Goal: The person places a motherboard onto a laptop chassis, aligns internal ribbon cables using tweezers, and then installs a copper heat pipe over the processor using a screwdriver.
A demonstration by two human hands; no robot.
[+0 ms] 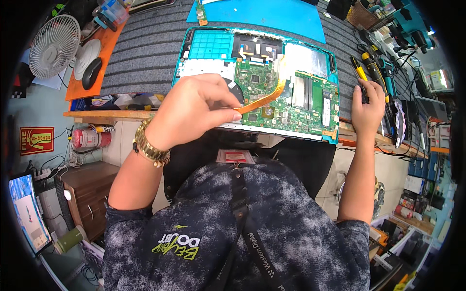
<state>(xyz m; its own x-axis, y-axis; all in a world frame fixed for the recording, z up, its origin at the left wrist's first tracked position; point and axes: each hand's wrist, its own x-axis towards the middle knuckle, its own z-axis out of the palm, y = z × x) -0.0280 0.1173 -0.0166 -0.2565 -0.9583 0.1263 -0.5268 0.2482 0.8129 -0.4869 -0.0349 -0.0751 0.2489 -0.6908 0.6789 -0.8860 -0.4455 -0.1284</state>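
In the head view, to be seen over the opened laptop base (209, 44): a flat, curved copper heat pipe (262, 100), running above the green circuit board (252, 80). Pinched at its near end between thumb and fingers of the left hand (194, 109). Well apart from there, the right hand (367, 114), near a yellow-and-black tool (359, 72); cannot tell whether closed on anything.

Looks light and rather stiff, but thin, so probably easy to kink. Perhaps a little slippery, being smooth metal. Better to grip by the flat end, without pressing on the bend, and to keep clear of the small board parts, likely fragile.

Below, a worktop (109, 114) with grey ribbed mat (141, 53) and blue mat (272, 18). Around at left, a white fan (54, 46), a red fire extinguisher (91, 138) and a brown cabinet (87, 194).
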